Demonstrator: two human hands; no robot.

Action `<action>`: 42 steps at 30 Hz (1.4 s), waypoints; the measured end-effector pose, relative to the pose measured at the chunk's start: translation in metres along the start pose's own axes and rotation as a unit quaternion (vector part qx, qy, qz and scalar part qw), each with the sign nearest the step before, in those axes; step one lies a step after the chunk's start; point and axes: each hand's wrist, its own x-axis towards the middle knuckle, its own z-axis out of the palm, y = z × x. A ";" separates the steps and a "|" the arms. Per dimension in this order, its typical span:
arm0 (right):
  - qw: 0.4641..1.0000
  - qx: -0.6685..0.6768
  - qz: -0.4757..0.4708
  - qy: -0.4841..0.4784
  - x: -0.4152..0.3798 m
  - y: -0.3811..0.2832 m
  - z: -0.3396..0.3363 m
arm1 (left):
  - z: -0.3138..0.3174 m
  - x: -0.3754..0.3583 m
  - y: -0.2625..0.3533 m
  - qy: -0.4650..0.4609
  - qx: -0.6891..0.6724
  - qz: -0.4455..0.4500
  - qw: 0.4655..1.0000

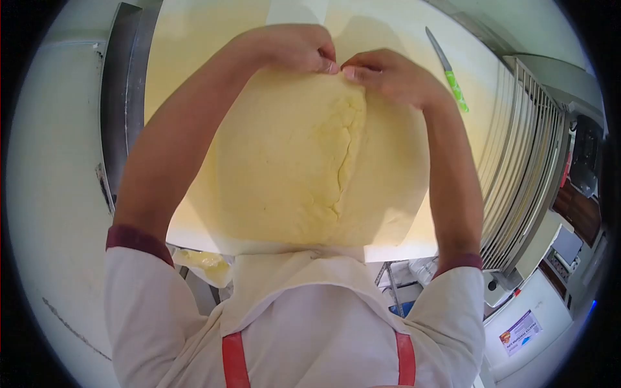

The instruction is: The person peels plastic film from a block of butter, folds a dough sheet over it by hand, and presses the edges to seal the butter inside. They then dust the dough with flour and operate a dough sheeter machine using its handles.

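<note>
A wide, pale yellow sheet of dough lies before me, its near edge close to my apron. Right of its middle, a rough, cracked seam runs from the far edge toward me. At the far edge, near the top of that seam, my left hand pinches the dough between thumb and fingers. Almost touching it, my right hand is closed on the same edge. The bit of dough between the fingertips is mostly hidden.
A knife with a green handle lies on the white table, beyond my right hand. Along the right side stands a metal wire rack. A dark metal channel borders the table's left. Below the near edge hangs a plastic bag.
</note>
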 end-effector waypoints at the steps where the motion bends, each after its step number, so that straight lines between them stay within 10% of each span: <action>1: 1.000 -0.015 0.010 -0.002 0.004 -0.001 -0.001 | -0.001 0.001 0.009 -0.002 0.012 -0.031 0.999; 5: 0.999 -0.023 0.025 0.027 0.010 0.001 0.004 | 0.004 0.002 0.012 0.016 -0.012 -0.069 0.997; 8: 0.998 -0.014 0.011 0.054 0.017 0.015 0.010 | 0.003 -0.009 -0.009 0.087 -0.059 0.069 0.992; 14: 0.998 -0.020 -0.019 0.050 0.017 -0.003 0.015 | -0.006 -0.013 0.006 0.022 0.009 -0.078 0.997; 17: 0.997 -0.052 -0.010 0.062 0.025 0.004 0.017 | -0.004 -0.014 -0.018 0.062 -0.062 0.051 0.995; 19: 0.996 -0.054 -0.010 0.070 0.026 0.006 0.020 | -0.017 -0.026 -0.024 0.016 -0.056 -0.016 0.998; 28: 0.888 0.217 -0.128 0.385 -0.052 0.014 0.049 | -0.018 -0.041 -0.034 0.055 -0.031 -0.058 0.996; 42: 0.897 0.172 -0.147 0.381 -0.147 0.038 0.140 | -0.029 -0.050 -0.051 0.039 -0.016 -0.104 0.994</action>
